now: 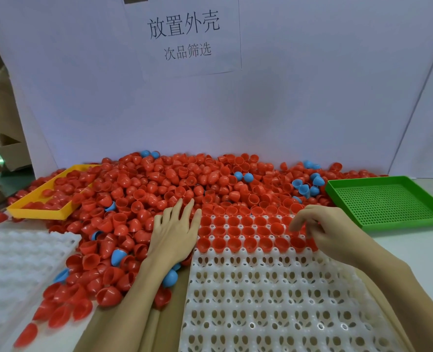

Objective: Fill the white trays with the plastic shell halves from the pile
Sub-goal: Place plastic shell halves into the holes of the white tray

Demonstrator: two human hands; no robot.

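Resting flat on pile (159, 184), left hand (174, 229); right hand (329, 232) curled.

single view only: head-worn wide-angle camera, looking forward and down over the work surface from the person's own position. both forearms enter from the bottom edge, so the lens sits close above and behind the left hand (176, 231) and right hand (329, 231). nearest content is the white tray (274, 301), filling the lower centre and cut off by the bottom edge. the pile of shell halves (185, 184) lies mid-frame, farther out. the white backboard (286, 110) with its paper sign (185, 34) closes the far side, facing the camera. straight edges bow near the frame borders. no second view, so no overlap to record.
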